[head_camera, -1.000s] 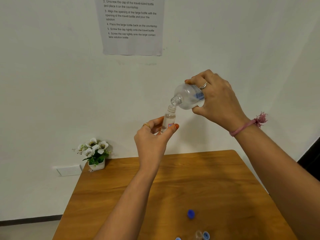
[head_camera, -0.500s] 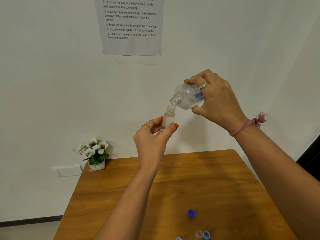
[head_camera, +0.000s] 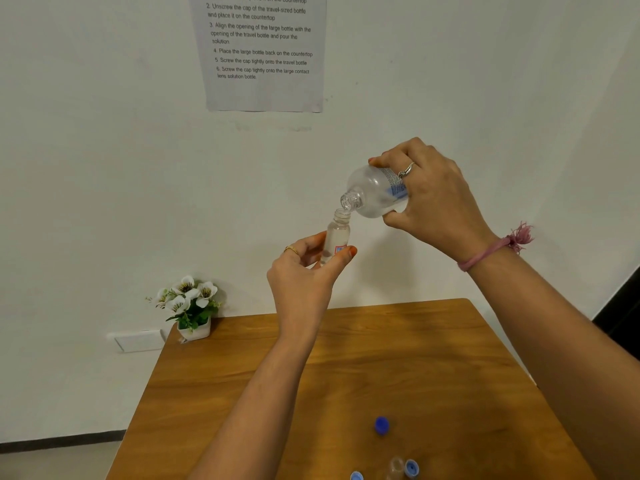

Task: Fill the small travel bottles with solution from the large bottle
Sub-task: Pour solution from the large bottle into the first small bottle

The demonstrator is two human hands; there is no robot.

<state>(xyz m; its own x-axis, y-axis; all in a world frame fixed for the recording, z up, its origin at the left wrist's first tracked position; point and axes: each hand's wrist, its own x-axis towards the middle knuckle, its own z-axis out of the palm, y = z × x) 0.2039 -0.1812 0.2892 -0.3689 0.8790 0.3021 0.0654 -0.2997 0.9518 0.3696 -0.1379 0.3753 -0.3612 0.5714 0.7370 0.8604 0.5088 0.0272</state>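
At about nine o'clock of the wooden table (head_camera: 242,386), a small white pot of white flowers (head_camera: 189,306) stands at the far left corner, with a white wall plate (head_camera: 138,340) just beside it. Above the table's far edge, the left hand (head_camera: 304,275) pinches a small travel bottle (head_camera: 336,239) between thumb and fingers, holding it nearly upright, neck open. At the twelve o'clock of that neck, touching or almost touching it, is the mouth of the large bottle (head_camera: 375,194), tipped down to the left. The right hand (head_camera: 433,199) wraps closed around the large bottle's body; a pink band (head_camera: 491,249) circles that wrist. On the wall above hangs a printed instruction sheet (head_camera: 265,53). Toward six o'clock on the table lies a blue cap (head_camera: 381,425), and near the edge another clear small bottle (head_camera: 396,468) stands between two more blue caps (head_camera: 411,468).
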